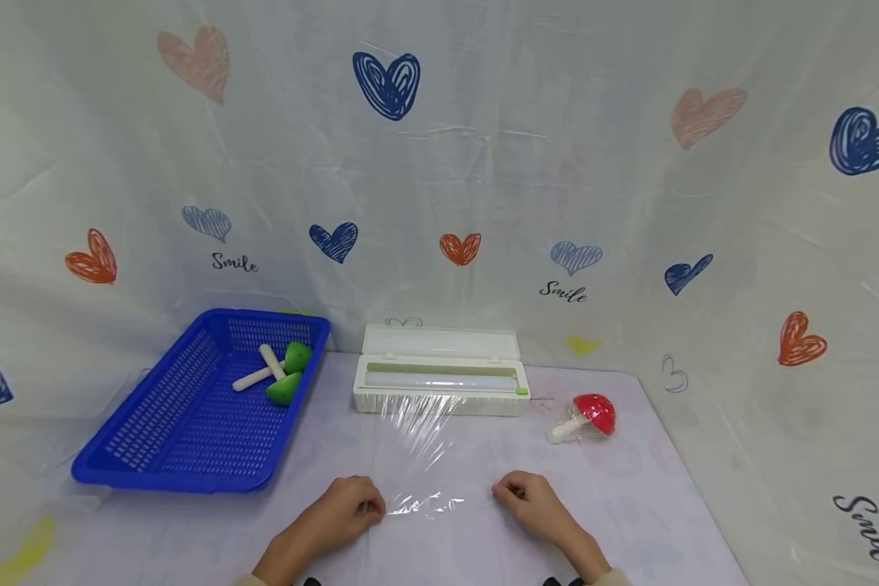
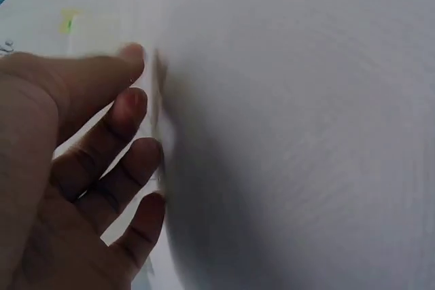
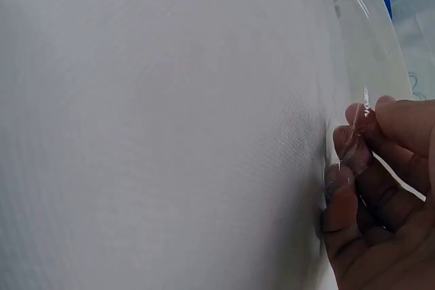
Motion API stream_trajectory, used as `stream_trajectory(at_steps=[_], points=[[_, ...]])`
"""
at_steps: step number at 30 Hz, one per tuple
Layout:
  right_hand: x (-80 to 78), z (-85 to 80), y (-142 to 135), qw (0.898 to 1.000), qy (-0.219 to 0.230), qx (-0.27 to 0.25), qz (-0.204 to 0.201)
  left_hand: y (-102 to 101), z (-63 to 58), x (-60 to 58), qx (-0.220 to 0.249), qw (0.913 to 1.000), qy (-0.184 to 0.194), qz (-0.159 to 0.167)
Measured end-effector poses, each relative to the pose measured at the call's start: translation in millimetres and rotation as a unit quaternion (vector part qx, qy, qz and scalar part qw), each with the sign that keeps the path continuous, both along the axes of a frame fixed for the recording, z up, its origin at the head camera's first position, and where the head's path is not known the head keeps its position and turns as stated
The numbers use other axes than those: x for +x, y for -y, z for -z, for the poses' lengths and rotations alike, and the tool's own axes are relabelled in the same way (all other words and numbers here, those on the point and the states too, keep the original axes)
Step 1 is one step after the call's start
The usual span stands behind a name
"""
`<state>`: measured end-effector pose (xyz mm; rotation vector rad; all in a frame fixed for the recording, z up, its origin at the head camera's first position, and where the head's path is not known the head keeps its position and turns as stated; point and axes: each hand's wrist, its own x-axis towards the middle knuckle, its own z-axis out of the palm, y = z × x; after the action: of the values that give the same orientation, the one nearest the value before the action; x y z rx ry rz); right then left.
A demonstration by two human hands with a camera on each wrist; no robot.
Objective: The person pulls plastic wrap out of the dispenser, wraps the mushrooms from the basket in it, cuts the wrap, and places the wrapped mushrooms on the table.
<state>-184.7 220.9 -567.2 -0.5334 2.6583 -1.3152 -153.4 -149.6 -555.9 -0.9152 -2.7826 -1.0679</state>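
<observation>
A sheet of clear cling film (image 1: 421,456) runs from a white cling film dispenser (image 1: 439,404) toward me over the table, wrinkled and shiny near the box. My left hand (image 1: 344,511) pinches its near left corner between thumb and forefinger. At the near right corner, my right hand (image 1: 536,506) pinches the film; in the right wrist view the film (image 3: 353,142) lies over the fingertips. The dispenser's lid (image 1: 439,342) stands raised, with the film roll (image 1: 439,380) showing inside. To the right lies a red-capped toy mushroom (image 1: 595,413) wrapped in clear film.
A blue plastic basket (image 1: 183,484) stands on the left with two green-capped toy mushrooms (image 1: 284,389) in it, one across the other. Behind the table (image 1: 630,488) hangs a white curtain (image 1: 513,179) printed with hearts, which also closes off both sides.
</observation>
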Motion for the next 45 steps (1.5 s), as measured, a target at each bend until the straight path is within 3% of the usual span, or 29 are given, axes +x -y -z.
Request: stream_trajectory(at_steps=[3, 6, 8, 11, 14, 19, 22, 26, 29, 32, 35, 38, 41, 45], points=[[0.8, 3.6, 0.6, 0.999, 0.003, -0.009, 0.037, -2.3, 1.8, 1.3, -0.007, 0.9984, 0.037, -0.042], [2.4, 3.6, 0.5, 0.997, 0.004, -0.003, 0.071, -5.2, 0.9, 2.8, -0.011, 0.9936, 0.049, -0.101], [2.8, -0.3, -0.7, 0.997, 0.010, 0.014, 0.072, -6.5, 0.4, 3.7, -0.022, 0.9887, 0.053, -0.139], [1.0, -9.6, -4.6, 0.998, 0.024, 0.046, 0.043, -6.9, -1.7, 5.5, -0.050, 0.9820, 0.052, -0.175], [-3.8, -16.2, -6.9, 0.998, 0.034, 0.043, 0.031, -5.0, -3.8, 6.9, -0.066, 0.9789, 0.061, -0.184], [-9.9, -12.7, -0.1, 0.997, 0.025, 0.010, 0.078, -2.1, -6.7, 9.0, -0.080, 0.9786, 0.073, -0.175], [-8.2, -5.6, 5.2, 0.995, 0.016, 0.027, 0.091, -3.1, -9.8, 10.9, -0.084, 0.9779, 0.069, -0.178], [-2.7, 1.3, 9.7, 0.993, -0.013, 0.063, 0.097, -3.5, -28.4, 11.5, -0.069, 0.9790, 0.064, -0.180], [0.4, 2.3, 13.2, 0.992, -0.031, 0.068, 0.101, 0.4, -53.3, 8.7, -0.026, 0.9863, 0.025, -0.161], [1.8, 1.7, 16.4, 0.991, -0.037, 0.077, 0.102, 7.7, -79.0, 2.7, 0.029, 0.9896, -0.062, -0.127], [1.8, 0.4, 18.3, 0.990, -0.033, 0.087, 0.106, 18.8, -101.9, -5.1, 0.052, 0.9810, -0.150, -0.112], [1.3, -0.1, 18.7, 0.990, -0.033, 0.090, 0.104, 32.9, -120.6, -14.0, 0.053, 0.9715, -0.201, -0.113], [0.6, 0.2, 18.3, 0.990, -0.033, 0.090, 0.102, 48.2, -131.4, -24.7, 0.058, 0.9666, -0.224, -0.111], [-0.4, 0.6, 18.4, 0.991, -0.029, 0.089, 0.099, 68.5, -132.7, -41.3, 0.068, 0.9633, -0.239, -0.102]])
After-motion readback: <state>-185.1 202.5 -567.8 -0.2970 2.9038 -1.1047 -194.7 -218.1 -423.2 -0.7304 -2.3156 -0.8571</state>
